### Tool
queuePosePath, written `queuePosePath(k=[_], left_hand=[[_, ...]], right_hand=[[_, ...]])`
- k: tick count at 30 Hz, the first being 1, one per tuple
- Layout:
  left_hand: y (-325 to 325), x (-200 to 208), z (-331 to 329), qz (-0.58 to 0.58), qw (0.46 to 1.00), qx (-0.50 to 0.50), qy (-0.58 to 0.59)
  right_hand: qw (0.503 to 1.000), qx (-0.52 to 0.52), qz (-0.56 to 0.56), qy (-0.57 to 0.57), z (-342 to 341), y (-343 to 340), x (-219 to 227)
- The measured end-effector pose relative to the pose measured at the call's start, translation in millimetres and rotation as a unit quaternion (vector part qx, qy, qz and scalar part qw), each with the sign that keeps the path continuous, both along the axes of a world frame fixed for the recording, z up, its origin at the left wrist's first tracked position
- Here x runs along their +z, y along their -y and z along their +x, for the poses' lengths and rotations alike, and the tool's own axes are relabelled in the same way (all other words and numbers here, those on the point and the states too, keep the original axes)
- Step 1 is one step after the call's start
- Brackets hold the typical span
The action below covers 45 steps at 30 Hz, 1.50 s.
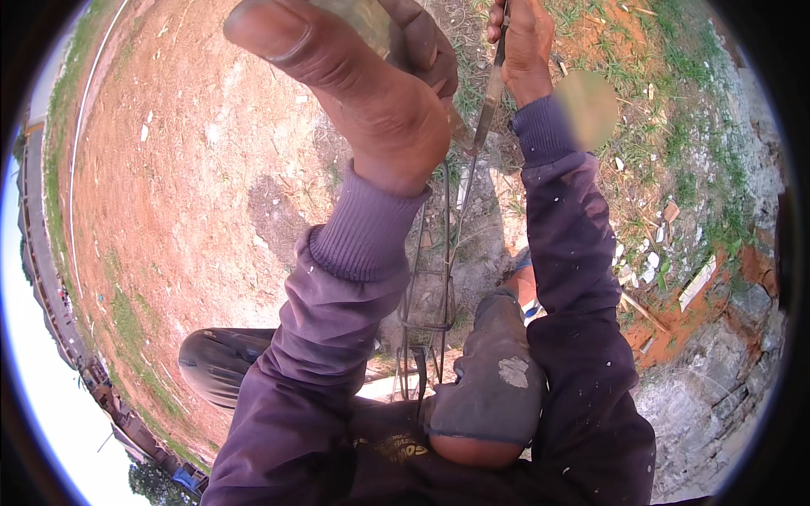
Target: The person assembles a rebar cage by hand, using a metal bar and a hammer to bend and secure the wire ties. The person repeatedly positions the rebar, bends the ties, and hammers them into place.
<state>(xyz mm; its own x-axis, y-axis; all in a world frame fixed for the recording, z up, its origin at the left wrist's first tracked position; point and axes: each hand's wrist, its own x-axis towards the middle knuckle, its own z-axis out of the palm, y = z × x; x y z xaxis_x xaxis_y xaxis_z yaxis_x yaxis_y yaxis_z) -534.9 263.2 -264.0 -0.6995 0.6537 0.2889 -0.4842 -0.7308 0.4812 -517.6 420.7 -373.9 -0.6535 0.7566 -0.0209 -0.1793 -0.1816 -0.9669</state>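
Observation:
My right hand (527,46) is closed round the dark handle of a long, slim metal tool (492,93). A second, brownish arm (461,131) meets it near its lower end, as on a pair of pincers. Close to the camera, my left hand (380,101) has its thumb stretched out to the left. Its other fingers curl beside that brownish arm, and what they hold is hidden. Below both hands, a narrow cage of steel bars (447,291) with cross ties (426,325) runs toward me between my legs. The tool's lower end is close to the cage's far part.
My bent knee (494,384) is just right of the cage, and my other leg (224,363) is to the left. Reddish bare soil (186,185) spreads leftward. Grass (666,160), white rubble (648,266) and a rough stone edge (717,413) lie on the right.

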Motion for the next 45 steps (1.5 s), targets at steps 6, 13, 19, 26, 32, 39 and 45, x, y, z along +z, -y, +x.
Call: queuePosePath(k=[6,13,19,26,32,39,45], left_hand=[[16,-9,11,-0.253,0.942,0.207,-0.076],[-6,-12,19,-0.339,0.901,0.264,-0.054],[-30,-4,29,-0.3,0.902,0.286,-0.122],[-34,-8,40,-0.184,0.949,0.25,-0.06],[-47,-21,32,-0.261,0.89,0.302,-0.22],[-58,-14,47,-0.302,0.851,0.342,-0.26],[-60,-17,44,-0.395,0.813,0.302,-0.303]], right_hand=[[0.981,0.186,-0.008,-0.05,-28,-53,47],[0.982,0.142,-0.032,-0.118,-56,-96,79],[0.994,0.086,-0.019,-0.066,-55,-91,90],[0.992,0.026,0.037,-0.118,-27,-40,112],[0.977,0.073,0.081,-0.185,28,-13,133],[0.982,0.07,0.066,-0.163,116,28,143],[0.973,0.014,0.071,-0.221,159,54,131]])
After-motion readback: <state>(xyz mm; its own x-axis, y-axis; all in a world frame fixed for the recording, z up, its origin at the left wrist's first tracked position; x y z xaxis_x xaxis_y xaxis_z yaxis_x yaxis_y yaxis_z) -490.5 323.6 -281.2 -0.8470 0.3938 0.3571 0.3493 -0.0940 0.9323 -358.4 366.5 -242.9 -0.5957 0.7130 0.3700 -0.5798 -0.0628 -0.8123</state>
